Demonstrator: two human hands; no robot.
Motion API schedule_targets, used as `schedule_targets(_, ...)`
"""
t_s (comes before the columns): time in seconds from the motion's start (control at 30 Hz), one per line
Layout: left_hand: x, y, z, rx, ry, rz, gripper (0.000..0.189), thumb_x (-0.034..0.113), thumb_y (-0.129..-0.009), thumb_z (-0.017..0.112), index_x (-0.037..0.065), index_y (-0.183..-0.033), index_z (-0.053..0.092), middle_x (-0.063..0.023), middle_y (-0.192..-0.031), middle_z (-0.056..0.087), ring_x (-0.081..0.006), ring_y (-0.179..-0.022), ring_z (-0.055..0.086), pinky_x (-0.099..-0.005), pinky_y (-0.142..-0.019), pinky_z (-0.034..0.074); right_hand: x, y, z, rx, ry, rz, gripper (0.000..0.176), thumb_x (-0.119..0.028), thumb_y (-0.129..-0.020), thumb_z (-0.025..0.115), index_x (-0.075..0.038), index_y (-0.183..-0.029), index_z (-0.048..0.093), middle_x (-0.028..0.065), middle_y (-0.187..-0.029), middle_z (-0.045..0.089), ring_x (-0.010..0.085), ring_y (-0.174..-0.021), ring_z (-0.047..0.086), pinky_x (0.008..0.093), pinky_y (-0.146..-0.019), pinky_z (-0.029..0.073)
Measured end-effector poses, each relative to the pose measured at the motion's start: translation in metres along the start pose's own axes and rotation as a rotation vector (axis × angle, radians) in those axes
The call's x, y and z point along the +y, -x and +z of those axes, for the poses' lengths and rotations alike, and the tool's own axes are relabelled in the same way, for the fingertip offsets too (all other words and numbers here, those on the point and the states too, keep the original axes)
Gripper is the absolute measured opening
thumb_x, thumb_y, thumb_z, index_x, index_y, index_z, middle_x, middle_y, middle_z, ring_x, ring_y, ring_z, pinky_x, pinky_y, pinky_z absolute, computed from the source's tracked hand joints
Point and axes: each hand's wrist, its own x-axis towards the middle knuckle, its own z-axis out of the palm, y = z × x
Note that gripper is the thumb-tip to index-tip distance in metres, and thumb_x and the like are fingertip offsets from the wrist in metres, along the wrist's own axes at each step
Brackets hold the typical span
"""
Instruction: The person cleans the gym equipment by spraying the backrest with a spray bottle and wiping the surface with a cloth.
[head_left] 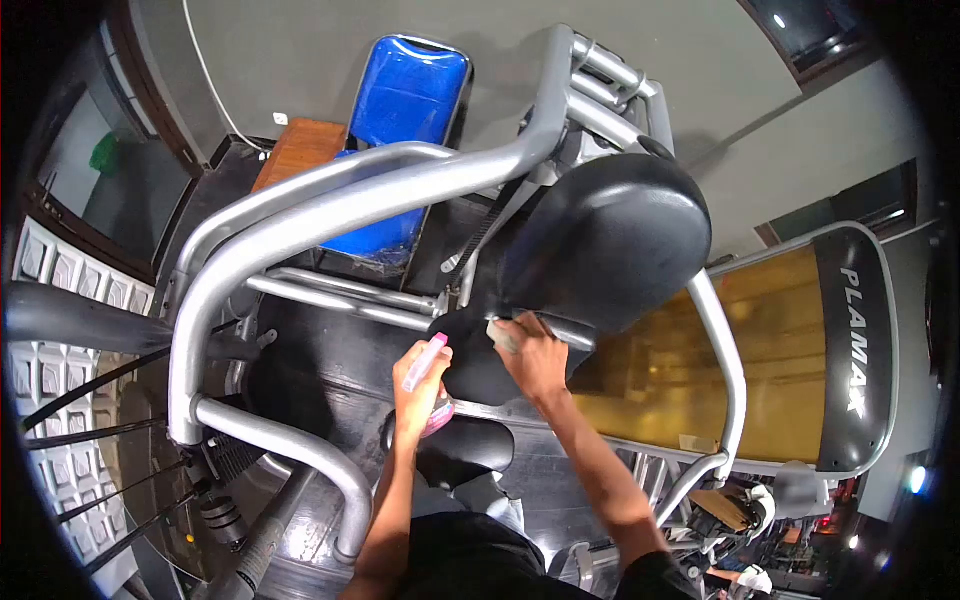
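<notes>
My left hand (420,385) is wrapped round a spray bottle (426,362) with a clear and pink nozzle; pink liquid shows below the fingers. To its right, my right hand (535,362) is closed on a pale cloth (502,337), at the black seat pad (465,345) of a gym machine. Just above that hand is a large black backrest pad (605,240). A smaller black pad (470,445) lies below the bottle, near my legs.
Thick silver tubes (330,205) of the machine frame curve across the left and top. A blue chair (410,95) stands behind them beside a wooden surface (298,150). On the right is a yellow panel (730,350) marked PLAMAX. Part of a person (745,577) shows at lower right.
</notes>
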Motion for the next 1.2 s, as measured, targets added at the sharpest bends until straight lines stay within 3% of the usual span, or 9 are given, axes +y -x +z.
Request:
schedule_targets(0.07, -0.003, 0.0, 0.0, -0.012, -0.035, -0.024, 0.01, 0.012, -0.09, 0.067, 0.003, -0.085, 0.064, 0.0016, -0.069, 0.056, -0.003, -0.049, 0.049, -0.0213, -0.042, 0.04, 0.007, 0.004, 0.008, 0.177, -0.097, 0.106, 0.031, -0.021, -0.071, 0.08, -0.022, -0.101, 0.072, -0.0026, -0.094, 0.062, 0.0225, -0.088, 0.066, 0.0385, -0.068, 0.055)
schedule_targets(0.2, -0.003, 0.004, 0.004, -0.035, -0.072, -0.037, 0.008, 0.01, -0.089, 0.065, 0.003, -0.085, 0.065, 0.0004, -0.072, 0.057, -0.0038, -0.048, 0.049, -0.0216, -0.041, 0.039, -0.008, 0.004, 0.03, 0.242, -0.193, 0.216, 0.032, -0.019, -0.072, 0.079, -0.023, -0.103, 0.072, -0.0022, -0.094, 0.062, 0.0223, -0.087, 0.065, 0.0387, -0.069, 0.055)
schedule_targets(0.47, -0.009, 0.006, 0.005, -0.061, -0.088, -0.047, 0.007, 0.008, -0.088, 0.063, 0.001, -0.089, 0.065, -0.003, -0.075, 0.06, -0.0056, -0.046, 0.049, -0.0226, -0.04, 0.038, -0.016, 0.027, 0.067, 0.195, -0.103, 0.083, 0.02, -0.015, -0.072, 0.077, -0.02, -0.092, 0.074, -0.0024, -0.09, 0.062, 0.0215, -0.082, 0.065, 0.0386, -0.064, 0.055)
schedule_targets(0.7, -0.013, 0.006, 0.003, -0.077, -0.092, -0.039, 0.009, 0.01, -0.088, 0.064, 0.001, -0.091, 0.066, -0.0042, -0.078, 0.061, -0.0065, -0.048, 0.051, -0.0225, -0.041, 0.04, -0.001, 0.037, 0.047, 0.34, -0.185, 0.211, 0.028, -0.021, -0.067, 0.082, -0.024, -0.094, 0.075, -0.0059, -0.088, 0.062, 0.0181, -0.078, 0.064, 0.0368, -0.063, 0.054)
schedule_targets(0.77, -0.015, 0.006, 0.004, -0.085, -0.091, -0.029, 0.009, 0.01, -0.089, 0.064, 0.001, -0.091, 0.066, -0.0042, -0.078, 0.061, -0.0065, -0.049, 0.051, -0.0222, -0.041, 0.04, -0.003, 0.031, 0.044, 0.377, -0.226, 0.235, 0.03, -0.02, -0.066, 0.083, -0.022, -0.095, 0.074, -0.0049, -0.09, 0.064, 0.0195, -0.079, 0.065, 0.0372, -0.065, 0.055)
schedule_targets(0.87, -0.016, 0.007, 0.008, -0.103, -0.108, -0.031, 0.009, 0.01, -0.089, 0.064, 0.001, -0.091, 0.066, -0.0043, -0.078, 0.061, -0.0067, -0.049, 0.051, -0.0223, -0.042, 0.04, -0.012, 0.027, 0.046, 0.446, -0.424, 0.412, 0.026, -0.015, -0.071, 0.08, -0.012, -0.095, 0.073, 0.0053, -0.088, 0.067, 0.0279, -0.079, 0.067, 0.0385, -0.07, 0.053)
schedule_targets(0.97, -0.019, 0.007, 0.009, -0.083, -0.143, -0.056, 0.01, 0.011, -0.09, 0.064, 0.001, -0.091, 0.066, -0.0044, -0.078, 0.061, -0.0065, -0.048, 0.051, -0.0226, -0.041, 0.04, -0.014, 0.015, 0.047, 0.547, -0.492, 0.548, 0.025, -0.016, -0.072, 0.079, -0.012, -0.096, 0.073, 0.0066, -0.089, 0.067, 0.0295, -0.08, 0.068, 0.0384, -0.07, 0.053)
schedule_targets(1.03, -0.019, 0.009, 0.008, -0.112, -0.155, -0.062, 0.012, 0.013, -0.09, 0.066, 0.002, -0.09, 0.066, -0.0046, -0.078, 0.061, -0.0067, -0.048, 0.05, -0.0228, -0.041, 0.039, -0.012, 0.012, 0.043, 0.476, -0.466, 0.577, 0.024, -0.016, -0.073, 0.079, -0.011, -0.096, 0.072, 0.0068, -0.089, 0.067, 0.0294, -0.08, 0.068, 0.0386, -0.07, 0.053)
schedule_targets(1.2, -0.017, 0.012, 0.012, -0.1, -0.172, -0.105, 0.015, 0.017, -0.088, 0.069, 0.002, -0.088, 0.065, -0.0045, -0.076, 0.06, -0.0075, -0.046, 0.049, -0.0232, -0.041, 0.039, -0.006, 0.022, 0.048, 0.439, -0.414, 0.413, 0.027, -0.014, -0.067, 0.081, -0.014, -0.093, 0.072, 0.0031, -0.087, 0.064, 0.0266, -0.08, 0.066, 0.0391, -0.069, 0.053)
